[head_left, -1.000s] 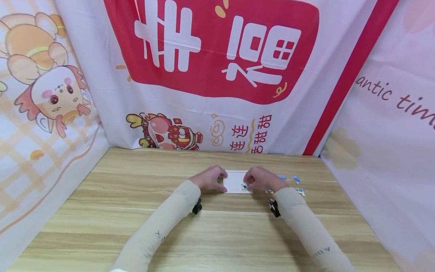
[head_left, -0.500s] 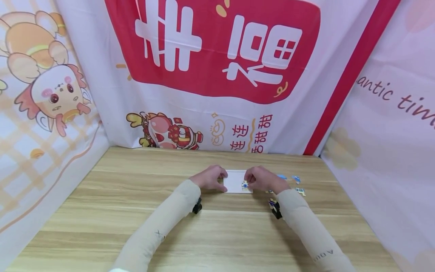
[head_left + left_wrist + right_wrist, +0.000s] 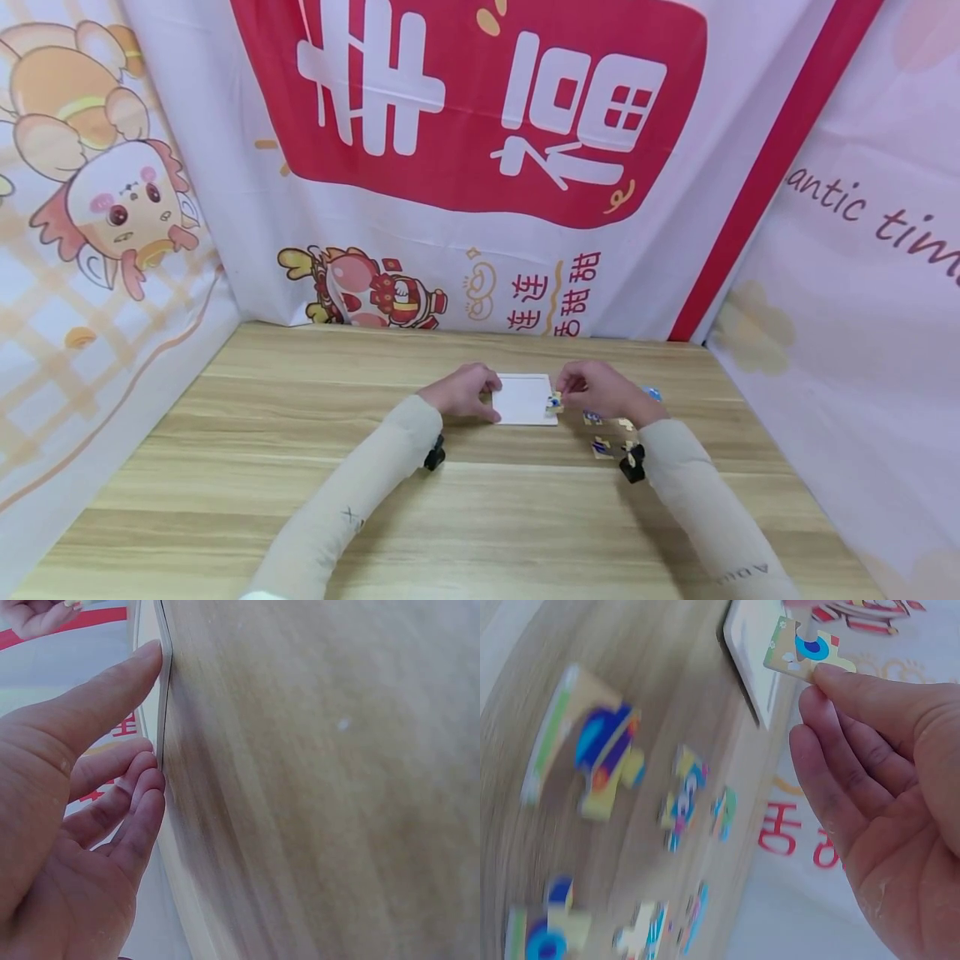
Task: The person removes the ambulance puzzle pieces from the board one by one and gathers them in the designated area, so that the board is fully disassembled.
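Note:
A white puzzle board with a raised rim lies flat on the table. My left hand rests against its left edge, thumb and fingertips spread apart along the rim, as the left wrist view also shows. Between thumb and fingers my right hand pinches a jigsaw piece with a blue ring on it. That piece is raised at the board's right edge, tilted in the right wrist view. Several loose jigsaw pieces lie right of the board, some hidden by the right hand and forearm in the head view.
The wood-grain table runs back to a printed cloth wall. Further printed cloths stand at the left and right. Black wrist cameras sit under both sleeves.
My right hand has moved right with the jigsaw piece, from over the board to its right edge. More loose pieces show below the right hand. The left hand stays put.

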`<state>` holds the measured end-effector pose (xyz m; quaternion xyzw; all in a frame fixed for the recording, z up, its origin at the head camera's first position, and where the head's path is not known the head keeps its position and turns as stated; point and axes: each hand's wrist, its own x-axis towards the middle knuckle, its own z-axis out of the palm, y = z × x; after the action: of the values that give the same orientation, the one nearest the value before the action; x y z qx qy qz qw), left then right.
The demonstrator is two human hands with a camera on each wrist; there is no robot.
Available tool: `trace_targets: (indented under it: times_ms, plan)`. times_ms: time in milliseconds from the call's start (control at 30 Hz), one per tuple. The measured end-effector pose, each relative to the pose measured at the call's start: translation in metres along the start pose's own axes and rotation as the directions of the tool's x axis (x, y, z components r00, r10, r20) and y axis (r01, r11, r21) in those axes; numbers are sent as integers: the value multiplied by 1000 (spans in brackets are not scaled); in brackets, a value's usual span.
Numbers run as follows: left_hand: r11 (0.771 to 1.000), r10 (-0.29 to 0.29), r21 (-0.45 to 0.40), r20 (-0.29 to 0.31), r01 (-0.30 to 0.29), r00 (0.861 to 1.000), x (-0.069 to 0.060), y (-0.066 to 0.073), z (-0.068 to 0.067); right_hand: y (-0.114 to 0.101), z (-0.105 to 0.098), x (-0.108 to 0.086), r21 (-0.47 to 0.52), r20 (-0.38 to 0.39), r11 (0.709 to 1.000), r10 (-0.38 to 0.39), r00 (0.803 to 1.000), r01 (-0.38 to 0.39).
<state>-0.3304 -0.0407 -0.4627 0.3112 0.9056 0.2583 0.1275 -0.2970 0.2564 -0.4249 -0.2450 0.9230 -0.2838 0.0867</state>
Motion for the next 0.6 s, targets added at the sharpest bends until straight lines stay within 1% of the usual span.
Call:
trace_targets:
  times_ms: [67,133,200,300,400,500,533,600]
  plan:
    - [1000,5,-5,-2,-5,1000,-2,1,0,6,-5,-7,7,-14,999,34,999,-34]
    - [1000,7,-7,-4,-7,1000,-2,1,0,14,-11,-16,10,-30,999,51,998,-51]
    - [1000,8,-10,-4,-8,1000,-2,1,0,22,-17,-26,15,-48,998,56,997,-56]
    - [1000,11,-10,-1,-11,1000,-1,0,0,39,-27,-43,2,-79,999,38,996,-38]
    - [1000,9,-10,5,-9,1000,-1,0,0,53,-40,-61,-15,-104,999,45,994,-47]
    - [1000,6,-7,8,-6,1000,-1,-1,-1,65,-54,-79,-16,-106,997,70,992,-72]
    - [1000,6,-5,8,-6,1000,-1,-1,-1,69,-58,-85,-24,-106,995,91,990,-94]
    - [1000,5,-2,8,-5,1000,-1,-1,-1,75,-65,-96,-28,-100,993,110,989,-113]
